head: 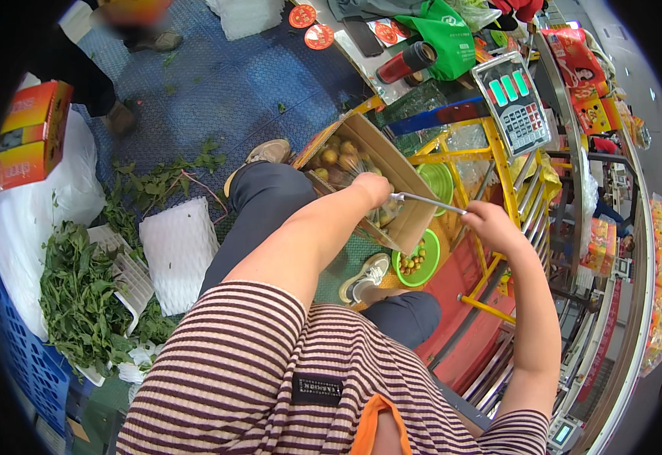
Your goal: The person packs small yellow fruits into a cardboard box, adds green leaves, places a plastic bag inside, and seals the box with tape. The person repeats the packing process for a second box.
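Note:
An open cardboard box (pixel 389 149) sits between my legs, with round yellow-brown fruit (pixel 331 156) inside under a clear plastic bag (pixel 353 164). Over the box, my left hand (pixel 373 189) is closed around the bag's gathered neck. A thin, pale twisted strand (pixel 430 201) runs taut from it to my right hand (pixel 493 224), whose fingers pinch its far end. Whether the strand is the bag's own end or a separate tie, I cannot tell. Beside the box, a lime-green basket (pixel 436 257) holds small round brown fruit.
A digital scale (pixel 512 105) stands on a yellow metal frame (pixel 501 170) by a roller conveyor (pixel 532 199). Left lie leafy stems (pixel 80 290), white foam padding (pixel 177 250) and a blue crate (pixel 24 347). A red flask (pixel 402 63) stands on the table beyond. Another person's legs (pixel 83 74) are upper left.

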Demonstrator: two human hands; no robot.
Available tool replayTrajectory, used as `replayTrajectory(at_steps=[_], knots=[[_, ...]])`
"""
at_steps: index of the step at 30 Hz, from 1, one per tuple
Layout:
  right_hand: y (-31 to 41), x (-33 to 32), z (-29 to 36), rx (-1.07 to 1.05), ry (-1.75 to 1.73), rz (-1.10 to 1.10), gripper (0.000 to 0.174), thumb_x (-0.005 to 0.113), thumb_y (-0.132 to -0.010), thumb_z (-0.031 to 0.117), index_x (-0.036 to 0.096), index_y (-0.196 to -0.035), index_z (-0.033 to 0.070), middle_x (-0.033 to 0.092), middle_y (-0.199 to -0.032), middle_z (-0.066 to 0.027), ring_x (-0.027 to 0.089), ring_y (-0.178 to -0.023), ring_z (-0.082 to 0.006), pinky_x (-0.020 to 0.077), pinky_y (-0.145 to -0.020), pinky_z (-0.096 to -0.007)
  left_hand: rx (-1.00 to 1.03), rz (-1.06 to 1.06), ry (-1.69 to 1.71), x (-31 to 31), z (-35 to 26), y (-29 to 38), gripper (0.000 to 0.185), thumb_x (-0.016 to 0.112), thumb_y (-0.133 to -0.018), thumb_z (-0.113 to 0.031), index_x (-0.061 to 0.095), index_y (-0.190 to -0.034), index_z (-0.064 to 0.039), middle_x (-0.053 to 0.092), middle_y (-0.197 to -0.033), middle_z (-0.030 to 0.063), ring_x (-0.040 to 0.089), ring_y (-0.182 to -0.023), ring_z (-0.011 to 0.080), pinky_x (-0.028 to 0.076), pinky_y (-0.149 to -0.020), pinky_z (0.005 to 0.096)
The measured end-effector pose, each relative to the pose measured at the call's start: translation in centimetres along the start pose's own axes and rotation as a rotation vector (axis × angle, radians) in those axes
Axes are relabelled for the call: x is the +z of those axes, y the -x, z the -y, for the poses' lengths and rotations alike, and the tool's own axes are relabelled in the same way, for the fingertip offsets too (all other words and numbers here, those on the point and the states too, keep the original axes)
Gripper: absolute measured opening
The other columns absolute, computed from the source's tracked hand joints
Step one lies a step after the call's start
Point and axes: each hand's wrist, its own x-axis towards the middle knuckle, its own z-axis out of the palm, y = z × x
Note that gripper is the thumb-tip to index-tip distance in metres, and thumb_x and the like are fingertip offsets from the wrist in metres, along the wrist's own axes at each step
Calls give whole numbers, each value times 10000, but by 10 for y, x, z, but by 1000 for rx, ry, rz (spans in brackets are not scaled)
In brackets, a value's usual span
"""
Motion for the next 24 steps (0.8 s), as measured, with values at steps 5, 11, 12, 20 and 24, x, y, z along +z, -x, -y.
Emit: replayTrajectory(at_steps=[5,11,12,20,24], knots=[[11,40,20,375,174,222,293,592,-870,242,634,-1038,5,641,-980,-264,623,-953,-407,486,-853,-449,-7,-38,-11,8,2,-2,191,595,-804,-145,748,-915,-113,700,-970,91,660,-962,288,531,-816,400],[8,12,7,-28,-113,-8,252,543,-901,211,601,-987,-19,638,-881,-262,625,-844,-415,501,-737,-452,24,16,-27,17,4,-13,185,615,-791,-127,745,-922,-108,700,-982,80,664,-966,277,532,-819,393],[1,9,1,26,-110,-122,255,554,-898,218,580,-973,-24,637,-876,-258,618,-840,-419,494,-719,-449,-8,17,-19,18,4,-15,189,589,-808,-136,745,-912,-109,701,-987,79,666,-964,270,529,-819,389],[31,64,13,-63,-40,298,266,567,-913,228,597,-1008,-18,632,-897,-276,613,-865,-443,494,-784,-477,73,-8,-45,38,10,-16,199,565,-821,-168,733,-910,-109,695,-977,67,654,-976,264,508,-856,383],[-1,18,-17,48,-146,15,230,565,-898,203,602,-949,-19,635,-847,-245,636,-791,-372,502,-731,-425,39,-20,-54,38,11,-23,205,580,-810,-154,720,-956,-121,683,-996,67,639,-1002,258,506,-862,382]])
